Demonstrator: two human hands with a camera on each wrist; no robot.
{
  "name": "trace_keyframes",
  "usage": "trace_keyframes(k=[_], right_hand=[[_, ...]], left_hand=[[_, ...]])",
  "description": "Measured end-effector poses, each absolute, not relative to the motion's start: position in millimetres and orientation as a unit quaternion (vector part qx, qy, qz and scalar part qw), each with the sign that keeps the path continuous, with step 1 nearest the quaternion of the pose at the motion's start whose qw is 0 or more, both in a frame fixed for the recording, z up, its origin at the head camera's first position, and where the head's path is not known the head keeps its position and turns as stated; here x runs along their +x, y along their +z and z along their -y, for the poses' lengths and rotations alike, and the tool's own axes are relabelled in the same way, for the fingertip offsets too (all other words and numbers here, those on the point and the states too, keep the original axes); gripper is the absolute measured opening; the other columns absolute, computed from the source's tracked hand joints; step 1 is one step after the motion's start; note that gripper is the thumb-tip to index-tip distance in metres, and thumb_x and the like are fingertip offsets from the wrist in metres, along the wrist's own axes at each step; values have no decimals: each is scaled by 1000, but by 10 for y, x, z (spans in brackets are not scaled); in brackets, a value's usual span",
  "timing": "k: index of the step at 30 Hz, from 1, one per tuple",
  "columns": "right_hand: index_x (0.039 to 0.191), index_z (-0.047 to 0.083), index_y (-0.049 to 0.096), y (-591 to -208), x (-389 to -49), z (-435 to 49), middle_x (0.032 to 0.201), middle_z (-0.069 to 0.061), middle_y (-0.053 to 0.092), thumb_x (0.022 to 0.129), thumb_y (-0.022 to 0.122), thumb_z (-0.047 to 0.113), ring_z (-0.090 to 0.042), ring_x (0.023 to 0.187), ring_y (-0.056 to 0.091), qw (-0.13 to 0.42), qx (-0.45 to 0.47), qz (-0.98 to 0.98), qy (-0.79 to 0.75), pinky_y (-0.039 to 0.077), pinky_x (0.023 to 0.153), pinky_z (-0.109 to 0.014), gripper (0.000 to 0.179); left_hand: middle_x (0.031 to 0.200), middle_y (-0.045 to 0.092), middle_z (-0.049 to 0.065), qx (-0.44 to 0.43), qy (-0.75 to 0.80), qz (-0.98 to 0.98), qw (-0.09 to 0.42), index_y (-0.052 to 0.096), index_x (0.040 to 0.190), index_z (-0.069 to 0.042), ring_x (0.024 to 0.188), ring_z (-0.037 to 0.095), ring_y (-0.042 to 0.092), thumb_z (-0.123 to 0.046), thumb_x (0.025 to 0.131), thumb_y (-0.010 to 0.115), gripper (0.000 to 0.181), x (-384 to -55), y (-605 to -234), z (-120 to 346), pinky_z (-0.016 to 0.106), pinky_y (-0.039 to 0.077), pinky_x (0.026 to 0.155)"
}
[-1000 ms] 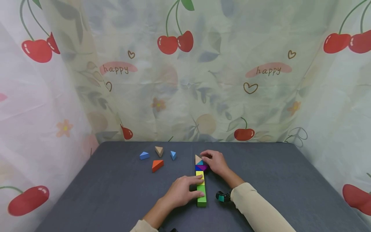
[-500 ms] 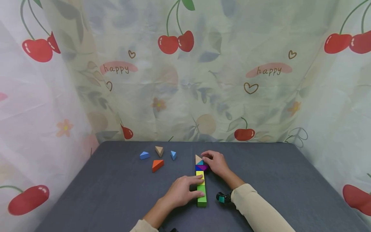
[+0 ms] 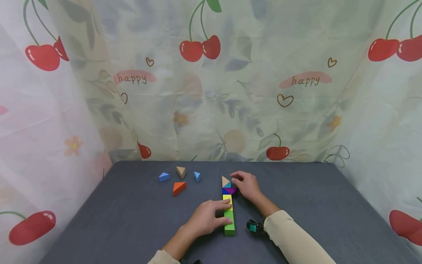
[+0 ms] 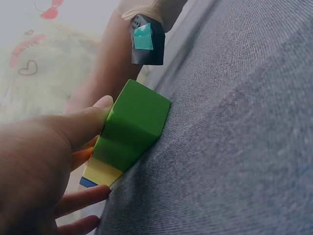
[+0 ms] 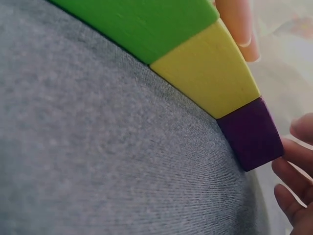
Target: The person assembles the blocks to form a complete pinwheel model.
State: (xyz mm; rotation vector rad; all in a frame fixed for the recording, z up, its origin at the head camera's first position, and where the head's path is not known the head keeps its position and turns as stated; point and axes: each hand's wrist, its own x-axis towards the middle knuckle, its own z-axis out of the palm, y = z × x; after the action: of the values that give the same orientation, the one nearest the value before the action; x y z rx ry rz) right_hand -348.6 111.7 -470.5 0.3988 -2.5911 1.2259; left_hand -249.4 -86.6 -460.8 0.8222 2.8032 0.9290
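Observation:
A row of wooden blocks runs away from me on the table. Nearest is a green block, then a yellow block. Beyond them lie a dark blue triangle and a purple triangular block, followed by a light blue triangle and a natural-wood triangle. My left hand rests on the row, thumb on the green block and extended fingers over the yellow one. At the far right end, my right hand has loosely bent fingertips beside the triangles; the right wrist view shows fingers by the purple block.
To the left of the row lie loose triangles: a blue one, a natural-wood one, a light blue one and an orange-red one. A dark cloth covers the table. Behind it hangs a cherry-print curtain.
My right hand has drawn slightly to the right, away from the light blue and natural-wood triangles. My left hand and the blocks have stayed in place.

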Motion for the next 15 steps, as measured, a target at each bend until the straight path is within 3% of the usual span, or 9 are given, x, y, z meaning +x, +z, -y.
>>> trace_keyframes(k=[15], right_hand=[[99, 9, 74, -4547, -3231, -1257, 91, 0, 69, 93, 67, 14, -18, 83, 60, 180, 128, 871, 439, 52, 77, -40, 10]], left_hand=[[129, 60, -13, 268, 301, -914, 38, 66, 129, -23, 121, 15, 54, -48, 86, 71, 51, -2486, -4572, 838, 44, 42, 100]])
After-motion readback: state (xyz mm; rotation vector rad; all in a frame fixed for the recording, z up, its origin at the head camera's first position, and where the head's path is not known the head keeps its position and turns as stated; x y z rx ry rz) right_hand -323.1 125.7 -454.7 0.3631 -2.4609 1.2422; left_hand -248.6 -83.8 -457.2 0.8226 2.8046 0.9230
